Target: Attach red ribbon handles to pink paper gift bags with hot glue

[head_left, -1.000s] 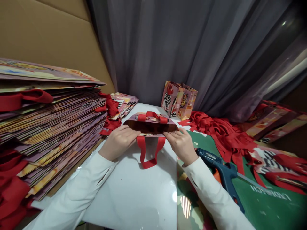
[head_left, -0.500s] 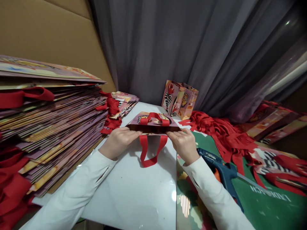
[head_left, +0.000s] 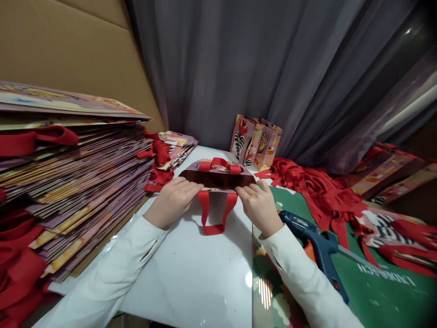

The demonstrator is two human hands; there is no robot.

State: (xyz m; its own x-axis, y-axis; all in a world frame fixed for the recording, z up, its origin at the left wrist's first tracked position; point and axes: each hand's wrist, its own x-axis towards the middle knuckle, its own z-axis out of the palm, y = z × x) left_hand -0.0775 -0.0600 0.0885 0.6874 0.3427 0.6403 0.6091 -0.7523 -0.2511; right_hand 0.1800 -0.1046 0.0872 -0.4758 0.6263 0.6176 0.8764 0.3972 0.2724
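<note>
A small printed paper gift bag (head_left: 218, 175) lies on the white table (head_left: 191, 273), its mouth towards me. One red ribbon handle (head_left: 215, 214) hangs from its near edge and another red handle (head_left: 219, 166) rests on top. My left hand (head_left: 175, 200) presses the near edge left of the hanging handle, fingers curled on it. On the other side of that handle my right hand (head_left: 260, 205) pinches the same edge.
A tall stack of flat printed bags (head_left: 71, 177) with red handles fills the left. Finished standing bags (head_left: 256, 142) are behind. Red ribbon pieces (head_left: 317, 191) lie at right. A blue glue gun (head_left: 316, 246) rests on a green sheet (head_left: 375, 291). Grey curtain behind.
The bag's far side has tipped slightly back down and the dark opening shows wider. Both hands stay on the near edge, shifted a little.
</note>
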